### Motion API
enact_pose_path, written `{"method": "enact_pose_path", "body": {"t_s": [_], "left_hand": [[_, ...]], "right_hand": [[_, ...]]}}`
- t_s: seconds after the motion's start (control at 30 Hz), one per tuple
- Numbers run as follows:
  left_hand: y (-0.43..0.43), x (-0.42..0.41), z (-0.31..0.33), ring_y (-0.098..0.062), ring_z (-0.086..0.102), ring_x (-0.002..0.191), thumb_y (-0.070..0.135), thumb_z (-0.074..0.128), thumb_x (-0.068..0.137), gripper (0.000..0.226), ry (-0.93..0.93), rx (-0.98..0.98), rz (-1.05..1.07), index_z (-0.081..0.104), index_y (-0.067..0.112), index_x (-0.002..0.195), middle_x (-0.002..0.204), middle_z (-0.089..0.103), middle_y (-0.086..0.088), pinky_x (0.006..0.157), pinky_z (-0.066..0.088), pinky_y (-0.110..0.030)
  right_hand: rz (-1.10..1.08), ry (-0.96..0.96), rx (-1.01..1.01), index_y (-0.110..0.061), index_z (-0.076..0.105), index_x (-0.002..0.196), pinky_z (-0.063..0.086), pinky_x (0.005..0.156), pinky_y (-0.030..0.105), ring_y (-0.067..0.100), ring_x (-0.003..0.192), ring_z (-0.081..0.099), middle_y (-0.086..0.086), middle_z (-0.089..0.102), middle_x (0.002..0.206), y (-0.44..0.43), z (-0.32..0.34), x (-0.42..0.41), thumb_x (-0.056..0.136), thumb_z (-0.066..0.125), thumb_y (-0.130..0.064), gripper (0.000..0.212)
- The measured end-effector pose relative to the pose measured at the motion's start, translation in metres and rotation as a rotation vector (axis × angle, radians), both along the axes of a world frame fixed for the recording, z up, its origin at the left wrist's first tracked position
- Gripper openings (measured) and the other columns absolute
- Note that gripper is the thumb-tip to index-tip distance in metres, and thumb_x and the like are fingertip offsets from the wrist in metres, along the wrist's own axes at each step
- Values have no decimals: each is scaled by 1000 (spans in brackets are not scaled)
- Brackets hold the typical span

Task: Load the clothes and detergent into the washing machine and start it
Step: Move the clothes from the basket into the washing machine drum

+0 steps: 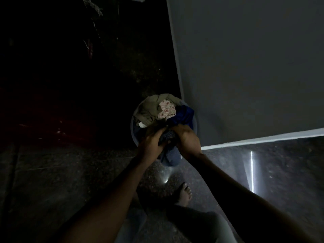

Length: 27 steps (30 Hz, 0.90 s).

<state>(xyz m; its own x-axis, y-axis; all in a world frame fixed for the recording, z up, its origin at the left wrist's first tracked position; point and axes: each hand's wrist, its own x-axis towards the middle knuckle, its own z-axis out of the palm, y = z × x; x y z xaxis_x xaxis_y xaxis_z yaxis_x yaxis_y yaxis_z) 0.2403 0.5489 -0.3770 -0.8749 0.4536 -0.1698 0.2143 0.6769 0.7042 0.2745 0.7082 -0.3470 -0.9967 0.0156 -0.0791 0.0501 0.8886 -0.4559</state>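
Tub [132,130]: round and pale, sitting on the floor [52,172] just beside the corner of the grey wall [245,67], heaped with clothes.
Clothes in tub: an olive garment [150,107] is lying at the far left, a pink striped cloth [166,109] is resting on top in the middle, and a dark blue cloth [184,114] is bunching at the right.
Grey-blue garment [169,155]: hanging over the tub's near rim, between the two hands.
Left hand [151,143]: fingers curling round the grey-blue garment, gripping it.
Right hand [186,139]: fingers closing on the same garment from the other side.
Bare foot [184,192]: standing on the floor near the tub.
Light: dim, so fine detail is not showing.
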Motion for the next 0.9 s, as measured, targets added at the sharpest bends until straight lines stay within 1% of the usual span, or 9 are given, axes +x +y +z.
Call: {"method": "enact_pose_path", "body": {"t_s": [0.1, 0.2, 0.37, 0.47, 0.6, 0.67, 0.73, 0.8, 0.9], "left_hand": [[-3, 2, 65, -35, 58, 121, 18, 71, 88, 44, -60, 23, 64, 62, 11, 131, 130, 64, -14, 100, 45, -34], [-8, 0, 130, -27, 59, 119, 20, 68, 92, 38, -83, 34, 95, 64, 19, 130, 128, 66, -6, 92, 41, -22], [-15, -13, 233, -22, 61, 115, 20, 60, 96, 34, -33, 87, 132, 62, 23, 130, 124, 67, -2, 89, 47, -25], [-19, -19, 288, -18, 61, 112, 15, 57, 97, 33, -15, 129, 143, 61, 21, 129, 122, 67, 0, 85, 43, -21], [-28, -24, 342, -21, 61, 111, 14, 55, 98, 31, -12, 166, 111, 60, 20, 128, 120, 66, -2, 90, 51, -36], [-34, -26, 363, -20, 63, 109, 11, 56, 97, 30, -33, 249, 125, 61, 19, 126, 116, 67, -2, 91, 54, -42], [-38, -25, 383, -18, 63, 108, 6, 55, 97, 30, -41, 352, 130, 61, 15, 124, 112, 67, 0, 91, 54, -35], [-39, -24, 404, -11, 63, 106, 1, 54, 97, 29, -64, 465, 107, 61, 13, 122, 110, 66, 2, 88, 51, -19], [-38, -22, 435, 2, 63, 98, -3, 53, 96, 30, -107, 638, 80, 61, 20, 115, 106, 66, 7, 89, 49, -17]], "right_hand": [[11, -27, -63, -12, 66, 110, 50, 71, 41, 34, 95, 59, 11, 65, 103, -5, 69, 1, 75, 59, -7, 36], [-18, -69, -129, -15, 64, 115, 51, 76, 41, 29, 106, 57, 8, 64, 111, -11, 129, 1, 75, 63, -4, 41], [-162, 102, -333, -14, 63, 120, 45, 87, 20, 17, 109, 61, 3, 67, 117, -23, 229, -7, 85, 59, 0, 38], [-272, 174, -538, -17, 61, 122, 51, 87, 21, -2, 99, 59, -8, 66, 108, -26, 279, -2, 87, 64, -4, 37], [-281, 170, -629, -17, 51, 135, 46, 86, 7, -18, 102, 53, -16, 58, 117, -21, 314, 15, 80, 77, -23, 60], [-254, 78, -629, -19, 41, 143, 44, 95, 16, -7, 116, 50, -13, 52, 131, -14, 314, 23, 70, 81, -40, 87], [-216, 4, -580, -21, 36, 146, 42, 104, 29, 7, 126, 46, -6, 48, 142, -11, 311, 28, 60, 83, -54, 103], [-185, -35, -538, -19, 45, 140, 40, 108, 34, 13, 128, 46, -1, 50, 141, -12, 306, 27, 58, 87, -48, 97], [-159, -93, -483, -17, 52, 132, 38, 100, 24, 10, 116, 50, -5, 57, 124, -28, 306, 19, 66, 86, -37, 77]]}}
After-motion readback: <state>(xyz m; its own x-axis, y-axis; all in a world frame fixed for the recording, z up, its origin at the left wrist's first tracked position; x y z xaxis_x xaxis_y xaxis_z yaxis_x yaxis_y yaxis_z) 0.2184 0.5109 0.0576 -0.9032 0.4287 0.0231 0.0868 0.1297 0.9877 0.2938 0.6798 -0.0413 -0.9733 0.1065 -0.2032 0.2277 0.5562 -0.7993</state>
